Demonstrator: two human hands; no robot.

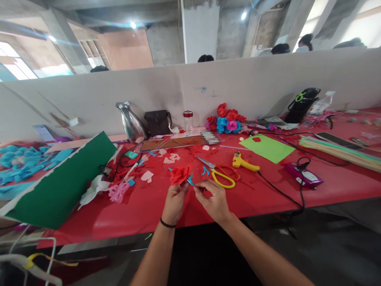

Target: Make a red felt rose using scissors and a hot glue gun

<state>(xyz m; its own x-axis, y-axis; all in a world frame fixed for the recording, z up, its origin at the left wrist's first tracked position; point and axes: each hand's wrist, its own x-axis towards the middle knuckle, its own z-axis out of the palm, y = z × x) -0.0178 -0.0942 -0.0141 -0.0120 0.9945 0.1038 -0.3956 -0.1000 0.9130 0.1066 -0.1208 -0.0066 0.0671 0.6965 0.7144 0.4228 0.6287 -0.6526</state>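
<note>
Beneath a bare concrete ceiling, a pale partition [166, 91] closed off the far side of a red tabletop [143, 216] strewn with paper scraps. The red paper flower [179, 174] was held up over the near edge of that table, in front of the person. The left hand [175, 200] was closed around the flower's underside, and the right hand [214, 198] pinched the tip of a blue piece [191, 181] at the flower's right side, thumb against fingertips; whether that piece was already fixed could not be told.

The likeliest trouble lay in that pinch: a pull too hard could have torn or creased the thin blue piece, and too tight a left grip might have crushed the petals. The yellow-handled scissors [223, 178] lay with their blades apart just beyond the right hand, so a careless reach risked a nick. Near them the yellow glue gun [245, 162] rested on its side; if hot, it could have burned a finger or marked the table, and its black cord [279, 190], looping to a purple box [303, 174], might have snagged a forearm and dragged the gun along.

As for writing, the blue marking [201, 89] on the partition was too blurred to read, the pale label [311, 177] on the purple box was too small, and no brand name was legible anywhere
</note>
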